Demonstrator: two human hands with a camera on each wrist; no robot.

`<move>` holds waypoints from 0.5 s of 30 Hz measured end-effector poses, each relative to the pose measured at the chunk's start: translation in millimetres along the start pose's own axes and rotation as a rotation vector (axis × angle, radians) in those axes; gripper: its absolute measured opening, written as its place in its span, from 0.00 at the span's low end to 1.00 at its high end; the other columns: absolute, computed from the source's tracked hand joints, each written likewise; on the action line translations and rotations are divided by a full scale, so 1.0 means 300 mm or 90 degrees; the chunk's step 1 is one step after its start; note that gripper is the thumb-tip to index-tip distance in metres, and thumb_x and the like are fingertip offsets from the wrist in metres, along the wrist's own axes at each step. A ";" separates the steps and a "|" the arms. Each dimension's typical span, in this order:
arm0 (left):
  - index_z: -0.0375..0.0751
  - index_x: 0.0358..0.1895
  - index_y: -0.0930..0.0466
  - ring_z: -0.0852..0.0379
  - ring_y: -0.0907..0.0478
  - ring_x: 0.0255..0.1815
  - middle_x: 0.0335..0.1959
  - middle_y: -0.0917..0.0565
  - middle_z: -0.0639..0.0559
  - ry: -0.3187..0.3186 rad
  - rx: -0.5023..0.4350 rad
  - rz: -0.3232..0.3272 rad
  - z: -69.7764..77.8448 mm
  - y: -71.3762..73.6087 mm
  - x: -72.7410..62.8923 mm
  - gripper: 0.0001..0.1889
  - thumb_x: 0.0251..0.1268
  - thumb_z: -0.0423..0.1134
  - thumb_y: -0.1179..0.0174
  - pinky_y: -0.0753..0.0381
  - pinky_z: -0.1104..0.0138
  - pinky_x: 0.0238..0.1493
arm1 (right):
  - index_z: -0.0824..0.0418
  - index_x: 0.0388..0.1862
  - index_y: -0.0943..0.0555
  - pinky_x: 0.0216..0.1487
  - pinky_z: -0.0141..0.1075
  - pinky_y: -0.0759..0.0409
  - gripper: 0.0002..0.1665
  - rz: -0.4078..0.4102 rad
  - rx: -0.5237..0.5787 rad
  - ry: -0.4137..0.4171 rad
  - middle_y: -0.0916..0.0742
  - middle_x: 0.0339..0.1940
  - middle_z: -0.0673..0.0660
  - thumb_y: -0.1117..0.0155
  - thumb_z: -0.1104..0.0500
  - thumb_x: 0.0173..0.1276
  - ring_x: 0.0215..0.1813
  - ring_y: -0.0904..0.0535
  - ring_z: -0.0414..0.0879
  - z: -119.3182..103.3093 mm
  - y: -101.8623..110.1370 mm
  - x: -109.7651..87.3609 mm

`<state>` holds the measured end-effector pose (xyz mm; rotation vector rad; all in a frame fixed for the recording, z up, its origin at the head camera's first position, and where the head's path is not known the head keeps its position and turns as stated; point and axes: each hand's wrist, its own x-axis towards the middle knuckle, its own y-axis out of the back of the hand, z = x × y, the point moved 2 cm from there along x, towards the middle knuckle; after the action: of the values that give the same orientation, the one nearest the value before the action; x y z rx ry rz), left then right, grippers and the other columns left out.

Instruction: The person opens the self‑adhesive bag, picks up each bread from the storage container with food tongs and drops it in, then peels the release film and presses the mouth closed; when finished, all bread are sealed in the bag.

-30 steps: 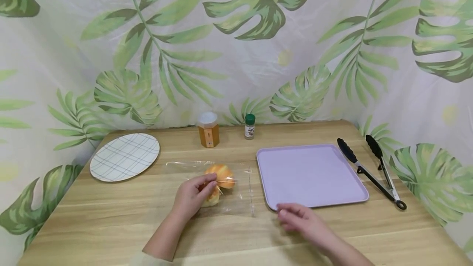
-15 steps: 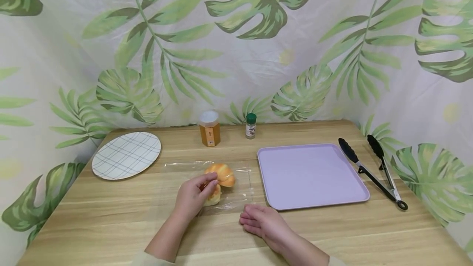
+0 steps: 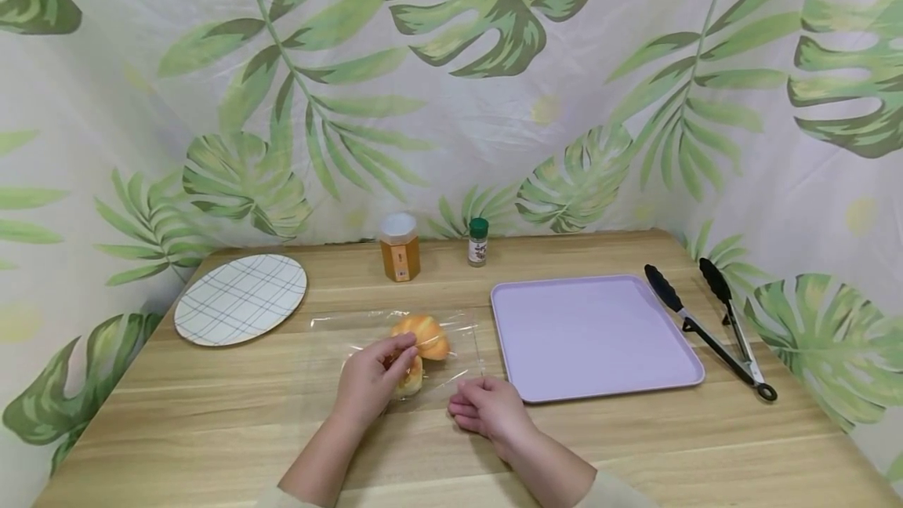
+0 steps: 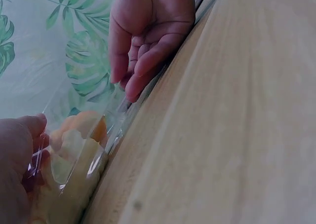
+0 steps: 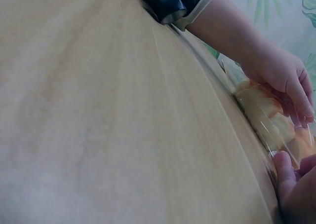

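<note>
My left hand (image 3: 371, 380) pinches the top film of a clear plastic bag (image 3: 457, 325) between thumb and fingertips, lifting it a little. Inside lie an orange, ridged bread roll (image 3: 427, 337) and a paler bread (image 3: 411, 384), the latter partly hidden behind my left hand. My right hand (image 3: 491, 415) is at the bag's front right corner, fingers bent and fingertips right at the film's edge. In the right wrist view its thumb (image 5: 282, 161) overlaps the bag's edge; I cannot tell whether it grips the film.
A lilac tray (image 3: 600, 335) lies right of the bag, with black-tipped tongs (image 3: 719, 347) beside it. A checked plate (image 3: 240, 300) is at the left. Behind the bag stand an amber jar (image 3: 400, 249) and a green-capped shaker (image 3: 477, 243), near the patterned curtain (image 3: 451, 139).
My right hand has moved left from the tray's front corner to the bag's front right corner, then slightly forward. My left hand stays pinching the film.
</note>
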<state>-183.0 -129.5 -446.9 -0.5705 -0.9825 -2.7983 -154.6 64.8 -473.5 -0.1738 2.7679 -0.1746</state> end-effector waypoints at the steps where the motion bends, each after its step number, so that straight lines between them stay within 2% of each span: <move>1: 0.41 0.46 0.13 0.62 0.20 0.34 0.42 0.10 0.49 0.002 -0.003 -0.003 0.001 -0.001 0.000 0.10 0.62 0.37 0.33 0.18 0.70 0.35 | 0.73 0.48 0.25 0.39 0.33 0.12 0.14 0.006 0.005 0.002 0.12 0.35 0.57 0.43 0.61 0.72 0.36 0.14 0.40 0.000 -0.001 0.001; 7: 0.42 0.49 0.14 0.59 0.19 0.33 0.46 0.11 0.48 0.033 -0.013 -0.031 0.016 0.015 0.012 0.12 0.65 0.40 0.36 0.18 0.69 0.35 | 0.70 0.43 0.26 0.39 0.31 0.13 0.08 0.036 0.024 0.019 0.12 0.35 0.57 0.43 0.65 0.70 0.35 0.14 0.40 0.007 -0.005 -0.005; 9: 0.42 0.51 0.15 0.61 0.23 0.23 0.50 0.13 0.47 0.047 -0.004 -0.049 0.026 0.036 0.031 0.13 0.68 0.43 0.38 0.21 0.69 0.30 | 0.69 0.42 0.27 0.40 0.30 0.13 0.07 0.043 0.032 0.031 0.12 0.35 0.57 0.41 0.66 0.69 0.35 0.14 0.39 0.010 -0.004 -0.008; 10: 0.42 0.52 0.16 0.62 0.26 0.19 0.52 0.14 0.46 0.049 0.002 -0.061 0.032 0.050 0.046 0.14 0.68 0.44 0.39 0.22 0.70 0.26 | 0.69 0.41 0.27 0.40 0.30 0.13 0.07 0.047 0.037 0.038 0.12 0.34 0.57 0.41 0.66 0.68 0.35 0.14 0.39 0.012 -0.003 -0.007; 11: 0.41 0.53 0.16 0.63 0.30 0.15 0.45 0.12 0.45 0.053 0.012 -0.074 0.037 0.063 0.064 0.15 0.69 0.45 0.40 0.25 0.70 0.22 | 0.69 0.41 0.28 0.40 0.30 0.13 0.07 0.051 0.045 0.044 0.12 0.34 0.57 0.40 0.67 0.68 0.35 0.14 0.39 0.014 -0.001 -0.007; 13: 0.41 0.55 0.18 0.62 0.38 0.12 0.48 0.13 0.43 0.063 0.034 -0.111 0.046 0.089 0.105 0.17 0.72 0.47 0.43 0.30 0.69 0.20 | 0.68 0.40 0.29 0.40 0.29 0.14 0.07 0.060 0.062 0.052 0.12 0.34 0.57 0.40 0.68 0.67 0.34 0.14 0.39 0.016 0.003 -0.005; 15: 0.41 0.57 0.19 0.58 0.29 0.16 0.45 0.12 0.43 0.061 0.069 -0.151 0.054 0.106 0.152 0.18 0.73 0.47 0.46 0.23 0.64 0.23 | 0.68 0.40 0.29 0.39 0.28 0.14 0.07 0.068 0.080 0.053 0.13 0.33 0.56 0.40 0.70 0.66 0.34 0.15 0.39 0.018 0.005 -0.005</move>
<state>-212.5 -143.7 -399.4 -0.3221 -1.2460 -2.9178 -151.5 65.8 -478.1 0.0144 2.8295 -0.3340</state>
